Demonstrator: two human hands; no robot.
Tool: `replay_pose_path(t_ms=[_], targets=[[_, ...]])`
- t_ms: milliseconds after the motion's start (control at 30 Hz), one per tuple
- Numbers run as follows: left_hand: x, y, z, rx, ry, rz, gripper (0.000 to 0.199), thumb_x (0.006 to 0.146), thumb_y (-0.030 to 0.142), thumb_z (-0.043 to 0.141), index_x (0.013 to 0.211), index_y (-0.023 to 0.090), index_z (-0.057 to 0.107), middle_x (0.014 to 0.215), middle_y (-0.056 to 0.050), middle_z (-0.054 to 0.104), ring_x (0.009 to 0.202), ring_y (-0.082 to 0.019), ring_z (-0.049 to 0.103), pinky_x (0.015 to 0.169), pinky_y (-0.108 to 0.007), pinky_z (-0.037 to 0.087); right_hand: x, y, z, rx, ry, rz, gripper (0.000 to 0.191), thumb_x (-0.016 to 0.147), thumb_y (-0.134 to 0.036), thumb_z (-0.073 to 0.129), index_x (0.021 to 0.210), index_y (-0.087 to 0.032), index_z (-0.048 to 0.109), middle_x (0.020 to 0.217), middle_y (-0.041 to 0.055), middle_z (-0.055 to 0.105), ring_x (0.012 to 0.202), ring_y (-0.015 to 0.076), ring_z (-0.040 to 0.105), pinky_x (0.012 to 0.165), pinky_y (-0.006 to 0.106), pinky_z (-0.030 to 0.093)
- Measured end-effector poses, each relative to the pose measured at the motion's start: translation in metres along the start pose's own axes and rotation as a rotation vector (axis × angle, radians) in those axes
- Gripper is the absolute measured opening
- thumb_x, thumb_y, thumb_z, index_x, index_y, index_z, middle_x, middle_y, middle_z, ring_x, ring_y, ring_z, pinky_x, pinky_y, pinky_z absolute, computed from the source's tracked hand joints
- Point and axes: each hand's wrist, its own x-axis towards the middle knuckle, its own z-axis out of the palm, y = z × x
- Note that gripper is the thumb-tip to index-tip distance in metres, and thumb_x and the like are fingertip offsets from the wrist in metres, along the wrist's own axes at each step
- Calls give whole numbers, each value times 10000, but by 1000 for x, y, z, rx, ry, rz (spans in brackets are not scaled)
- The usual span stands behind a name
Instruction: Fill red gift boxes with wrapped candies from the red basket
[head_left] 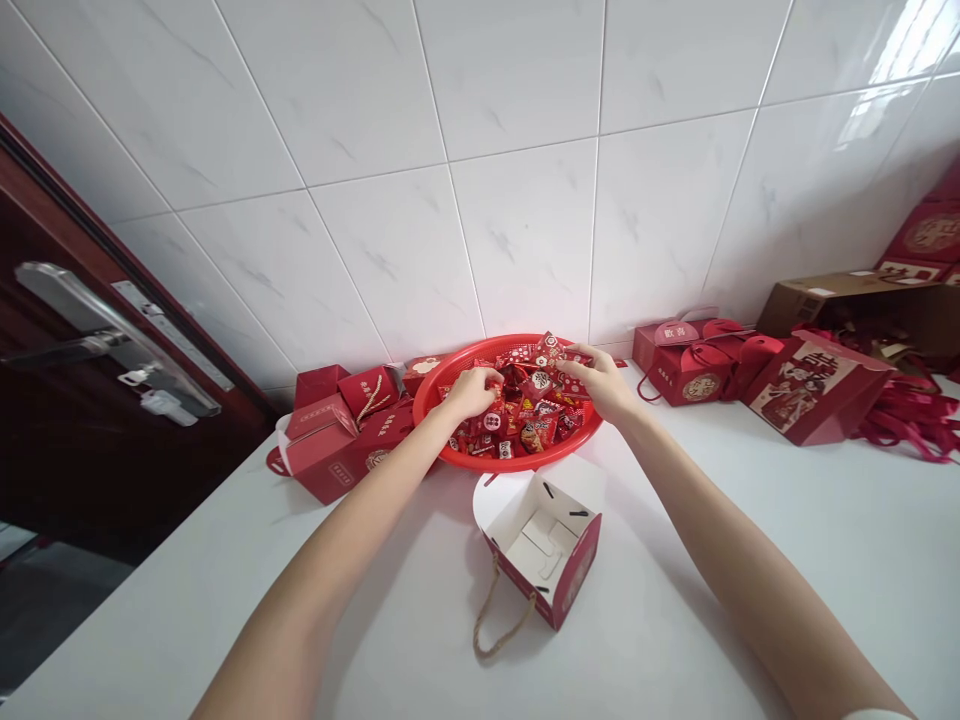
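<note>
A red plastic basket [512,463] full of red-wrapped candies [536,433] stands against the tiled wall. Over its left side, my left hand [475,393] is closed, fingers curled down among the wrappers; what they hold is hidden. At the right rim, my right hand [600,382] pinches a red candy packet [551,352] between thumb and fingers. In front of the basket sits an open red gift box [541,545]. Its white inside faces up with nothing in it, and a rope handle [495,640] lies to its front left on the table.
Several closed red gift boxes [330,445] stand left of the basket, and more red boxes [694,365] are at the right. Farther right are a cardboard carton [817,290] and a heap of red ribbons [911,415]. A dark door [82,440] borders the table [420,640] on the left.
</note>
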Motion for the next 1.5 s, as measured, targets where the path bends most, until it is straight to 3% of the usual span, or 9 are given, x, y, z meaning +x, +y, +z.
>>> replay_pose_path(t_ms=[167, 300, 433, 567, 767, 1033, 1233, 1400, 1500], targets=[[3, -2, 3, -138, 49, 82, 360, 831, 76, 568, 1151, 195, 685, 1258, -75, 712, 1151, -223, 665, 1014, -342, 511, 0, 2, -1, -13, 0, -16, 346, 613, -418, 770, 877, -210, 690, 845, 21, 734, 787, 224, 699, 733, 366, 577], [7, -4, 2, -413, 120, 158, 301, 766, 123, 648, 1062, 177, 665, 1158, -85, 722, 1025, -213, 679, 934, -360, 542, -1, 1, 0, -20, 9, -25, 332, 617, -411, 772, 866, -209, 686, 849, 25, 737, 806, 230, 699, 748, 370, 576], [4, 2, -6, -648, 224, 135, 272, 711, 162, 663, 982, 181, 665, 1101, -66, 715, 955, -188, 664, 906, -342, 533, -2, -3, 3, 24, 21, 11, 333, 600, -395, 783, 859, -213, 678, 861, 30, 738, 823, 239, 704, 714, 361, 583], [-20, 15, -11, -869, 220, 95, 122, 683, 264, 673, 767, 176, 683, 894, -46, 722, 911, -202, 661, 864, -329, 532, -3, -5, 5, 65, 45, 80, 364, 576, -386, 796, 875, -225, 664, 825, 16, 735, 766, 230, 702, 636, 337, 576], [-75, 29, -9, -1068, 152, 10, 308, 655, 384, 816, 859, 173, 724, 791, -6, 692, 725, -143, 643, 712, -273, 545, -2, -8, 4, 83, 11, 45, 402, 584, -411, 820, 902, -210, 678, 846, 24, 751, 792, 234, 716, 708, 346, 583], [-109, 34, -18, -850, -6, 73, 383, 675, 411, 831, 949, 163, 728, 989, -69, 734, 868, -205, 684, 826, -357, 578, -29, -46, 9, 3, -168, -11, 325, 690, -412, 804, 932, -225, 693, 906, 21, 751, 801, 209, 709, 718, 327, 573], [-122, 42, -27, -714, -105, 204, 273, 778, 334, 760, 1008, 187, 763, 1090, -76, 749, 1034, -241, 683, 943, -364, 544, -58, -79, 12, -219, -227, -155, 287, 765, -417, 751, 964, -215, 702, 945, 36, 730, 864, 222, 679, 760, 348, 562], [-135, 52, -40, -467, -417, 381, 256, 858, 274, 669, 1092, 261, 773, 1138, -41, 736, 1054, -215, 672, 947, -337, 525, -73, -94, 8, -345, -286, -232, 288, 792, -423, 747, 986, -215, 705, 869, 38, 694, 828, 226, 646, 682, 325, 539], [-140, 55, -48, -332, -448, 413, 268, 892, 257, 614, 1109, 273, 770, 1182, -35, 719, 1074, -212, 664, 945, -325, 511, -76, -95, 8, -384, -321, -275, 249, 820, -400, 725, 970, -203, 697, 859, 34, 671, 801, 203, 616, 679, 309, 514]])
